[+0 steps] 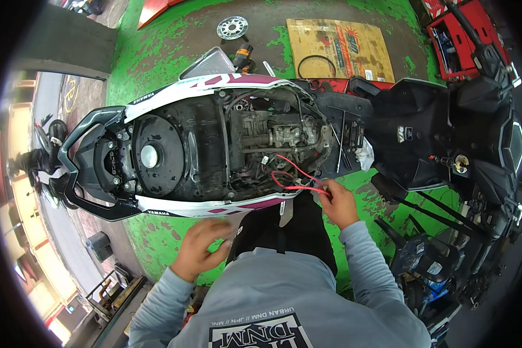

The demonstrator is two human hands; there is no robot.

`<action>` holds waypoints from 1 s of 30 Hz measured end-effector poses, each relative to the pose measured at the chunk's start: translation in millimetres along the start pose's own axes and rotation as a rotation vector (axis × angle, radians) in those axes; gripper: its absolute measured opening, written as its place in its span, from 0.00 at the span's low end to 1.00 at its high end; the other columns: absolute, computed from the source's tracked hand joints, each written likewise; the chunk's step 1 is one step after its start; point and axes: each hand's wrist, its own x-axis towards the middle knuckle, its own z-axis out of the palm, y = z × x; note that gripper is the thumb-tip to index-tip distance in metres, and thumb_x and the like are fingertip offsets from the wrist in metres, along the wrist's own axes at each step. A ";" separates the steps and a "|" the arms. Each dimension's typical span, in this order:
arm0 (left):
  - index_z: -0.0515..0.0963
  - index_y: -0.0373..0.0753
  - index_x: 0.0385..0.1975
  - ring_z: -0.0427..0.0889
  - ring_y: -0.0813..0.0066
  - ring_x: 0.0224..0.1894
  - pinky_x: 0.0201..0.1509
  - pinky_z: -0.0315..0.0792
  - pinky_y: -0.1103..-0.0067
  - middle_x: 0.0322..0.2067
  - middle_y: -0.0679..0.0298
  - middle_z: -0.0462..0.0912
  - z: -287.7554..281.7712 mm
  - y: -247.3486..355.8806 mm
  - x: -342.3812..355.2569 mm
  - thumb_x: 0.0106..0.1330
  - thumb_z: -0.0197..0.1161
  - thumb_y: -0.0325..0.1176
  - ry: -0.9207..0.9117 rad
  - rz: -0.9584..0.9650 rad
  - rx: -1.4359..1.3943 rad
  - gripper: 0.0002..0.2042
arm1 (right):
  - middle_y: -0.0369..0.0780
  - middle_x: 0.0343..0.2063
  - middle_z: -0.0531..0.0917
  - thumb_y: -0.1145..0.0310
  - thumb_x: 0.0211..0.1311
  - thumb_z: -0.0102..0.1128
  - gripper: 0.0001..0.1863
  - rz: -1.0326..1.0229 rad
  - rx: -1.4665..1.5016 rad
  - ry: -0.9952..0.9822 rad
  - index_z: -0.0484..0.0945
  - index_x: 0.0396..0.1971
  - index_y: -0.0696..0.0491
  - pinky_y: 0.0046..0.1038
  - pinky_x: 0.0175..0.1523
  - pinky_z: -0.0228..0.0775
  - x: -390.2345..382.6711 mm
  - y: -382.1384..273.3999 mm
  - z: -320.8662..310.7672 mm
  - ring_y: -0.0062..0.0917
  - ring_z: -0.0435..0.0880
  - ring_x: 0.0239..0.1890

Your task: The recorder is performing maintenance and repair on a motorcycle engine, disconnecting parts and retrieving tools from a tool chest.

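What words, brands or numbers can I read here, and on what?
Wording isn't copied out; lettering stands on:
White side panels: capital letters.
Grey shirt: large print, upside down.
Cardboard: red print.
Black front panel: small, unclear.
Yellow ground mark: blurred.
Red wire: none visible.

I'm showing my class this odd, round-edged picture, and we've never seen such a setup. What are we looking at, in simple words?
There is no machine doing the work, just a person's two bare hands. A wide fisheye camera on the person's head looks down, so straight edges bend and the grey sleeves enter from below. In front stands a scooter with its engine area exposed. The right hand has red cable in its grip; the left hand is raised, seemingly holding nothing. Beyond, cardboard and a silver disc lie on the floor.
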 end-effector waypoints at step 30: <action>0.77 0.55 0.63 0.79 0.52 0.58 0.65 0.70 0.66 0.55 0.55 0.82 178.8 -98.4 184.0 0.73 0.57 0.48 -0.898 -0.402 0.438 0.20 | 0.41 0.44 0.81 0.76 0.59 0.63 0.17 0.411 0.631 0.449 0.77 0.49 0.56 0.30 0.49 0.73 -0.8 118.6 61.4 0.30 0.80 0.43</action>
